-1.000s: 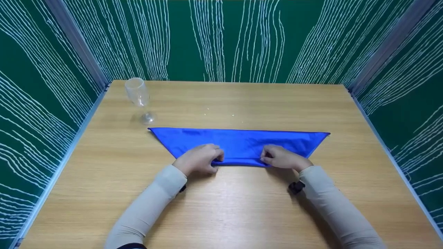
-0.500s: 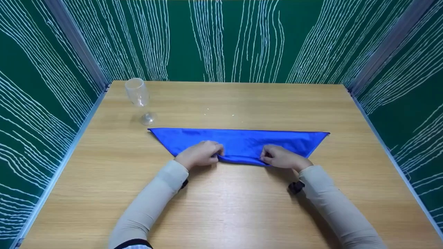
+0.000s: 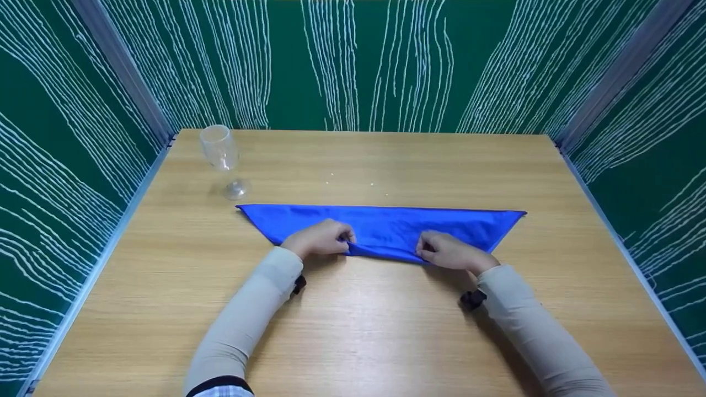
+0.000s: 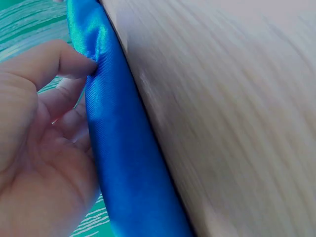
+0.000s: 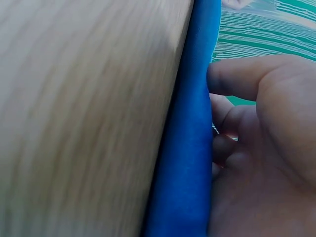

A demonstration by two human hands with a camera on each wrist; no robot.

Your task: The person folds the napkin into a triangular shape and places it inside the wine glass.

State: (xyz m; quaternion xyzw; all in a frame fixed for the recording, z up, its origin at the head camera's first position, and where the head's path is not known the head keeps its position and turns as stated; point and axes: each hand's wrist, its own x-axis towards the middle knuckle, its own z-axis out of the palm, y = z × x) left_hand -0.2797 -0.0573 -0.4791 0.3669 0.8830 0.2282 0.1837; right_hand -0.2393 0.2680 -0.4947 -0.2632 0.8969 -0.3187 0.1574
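Note:
A blue satin cloth napkin [image 3: 386,223], folded into a long strip with slanted ends, lies across the middle of the table. My left hand [image 3: 318,238] pinches its near edge, which is raised and bent a little there. Farther right along that edge, my right hand [image 3: 452,252] pinches the fabric with curled fingers. In the left wrist view the thumb and index finger meet at the rolled blue edge [image 4: 123,148]. The right wrist view has the thumb against the fold [image 5: 187,138], with the other fingers partly hidden behind it.
An upright clear wine glass [image 3: 219,149] stands at the back left, beyond the napkin's left corner. Several tiny white specks lie on the wooden table [image 3: 353,325] behind the cloth. Green walls with white lines [image 3: 375,66] border the back and sides.
My left hand has shifted away from me by a small amount, drawing the near edge of the napkin with it, so that edge now slants. The right hand stays in place.

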